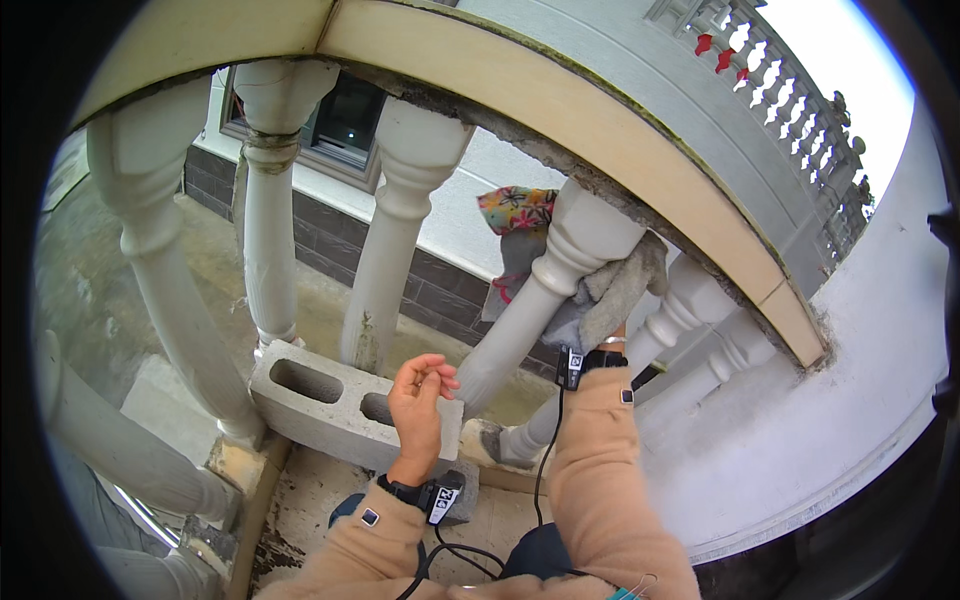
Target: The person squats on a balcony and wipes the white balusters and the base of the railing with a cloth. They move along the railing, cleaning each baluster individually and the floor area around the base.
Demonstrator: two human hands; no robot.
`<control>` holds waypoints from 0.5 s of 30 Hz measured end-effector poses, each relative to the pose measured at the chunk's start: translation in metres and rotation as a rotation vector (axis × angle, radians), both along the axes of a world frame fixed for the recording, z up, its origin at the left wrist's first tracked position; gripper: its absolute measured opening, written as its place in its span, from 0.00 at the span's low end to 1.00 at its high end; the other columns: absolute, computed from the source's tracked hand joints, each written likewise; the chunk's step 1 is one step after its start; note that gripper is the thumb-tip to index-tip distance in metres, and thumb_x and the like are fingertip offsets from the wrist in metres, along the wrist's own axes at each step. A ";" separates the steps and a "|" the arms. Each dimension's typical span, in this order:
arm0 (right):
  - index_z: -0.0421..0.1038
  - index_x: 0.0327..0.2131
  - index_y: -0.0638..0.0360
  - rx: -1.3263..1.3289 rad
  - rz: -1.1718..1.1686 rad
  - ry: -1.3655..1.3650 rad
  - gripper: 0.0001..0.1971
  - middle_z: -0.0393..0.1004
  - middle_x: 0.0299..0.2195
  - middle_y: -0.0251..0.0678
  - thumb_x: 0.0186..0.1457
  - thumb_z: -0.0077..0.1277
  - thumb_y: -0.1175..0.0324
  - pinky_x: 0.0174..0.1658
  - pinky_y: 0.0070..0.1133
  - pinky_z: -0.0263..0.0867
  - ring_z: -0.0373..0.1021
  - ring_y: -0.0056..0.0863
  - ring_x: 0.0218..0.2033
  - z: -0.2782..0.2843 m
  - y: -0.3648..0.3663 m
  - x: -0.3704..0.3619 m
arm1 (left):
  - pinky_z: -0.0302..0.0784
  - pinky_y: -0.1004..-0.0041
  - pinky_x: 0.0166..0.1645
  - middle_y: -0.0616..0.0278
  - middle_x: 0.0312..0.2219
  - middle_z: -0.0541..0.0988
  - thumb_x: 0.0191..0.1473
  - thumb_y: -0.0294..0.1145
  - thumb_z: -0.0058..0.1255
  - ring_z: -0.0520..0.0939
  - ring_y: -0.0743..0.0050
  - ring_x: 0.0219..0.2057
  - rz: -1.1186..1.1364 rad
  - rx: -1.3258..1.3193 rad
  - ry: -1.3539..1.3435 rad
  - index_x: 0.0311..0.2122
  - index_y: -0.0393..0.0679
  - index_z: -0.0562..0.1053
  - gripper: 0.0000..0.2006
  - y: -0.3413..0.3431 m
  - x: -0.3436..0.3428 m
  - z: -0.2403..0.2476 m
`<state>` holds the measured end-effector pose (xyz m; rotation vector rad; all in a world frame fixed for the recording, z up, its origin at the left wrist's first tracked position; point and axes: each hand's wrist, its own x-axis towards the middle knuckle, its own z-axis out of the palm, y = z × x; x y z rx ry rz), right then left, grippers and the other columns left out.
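My right hand [618, 332] is mostly hidden under a grey cloth [625, 285], gripping it against the upper part of a white baluster [565, 250]. On the baluster's left side hangs more fabric, a colourful floral piece [518, 208] with grey below; I cannot tell whether it joins the grey cloth. My left hand [418, 405] hovers over the right end of a grey concrete block [350, 395] with hollow cores. Its fingers are loosely bent and a little apart, with nothing visible in them.
A curved cream handrail [540, 80] runs above several balusters, such as this one [405, 190]. At the right stands a white wall [780, 450]. A black cable [550, 450] trails between my forearms. Beyond the railing is a building with a window [345, 125].
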<state>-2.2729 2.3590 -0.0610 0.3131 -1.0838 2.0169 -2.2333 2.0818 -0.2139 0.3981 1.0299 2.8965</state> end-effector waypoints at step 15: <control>0.63 0.59 0.54 0.112 -0.095 0.038 0.27 0.70 0.54 0.37 0.68 0.37 0.45 0.58 0.31 0.66 0.68 0.33 0.54 0.016 0.053 -0.035 | 0.74 0.78 0.35 0.58 0.34 0.81 0.64 0.21 0.43 0.80 0.77 0.31 -0.042 -0.103 0.018 0.46 0.35 0.73 0.09 0.014 -0.011 -0.016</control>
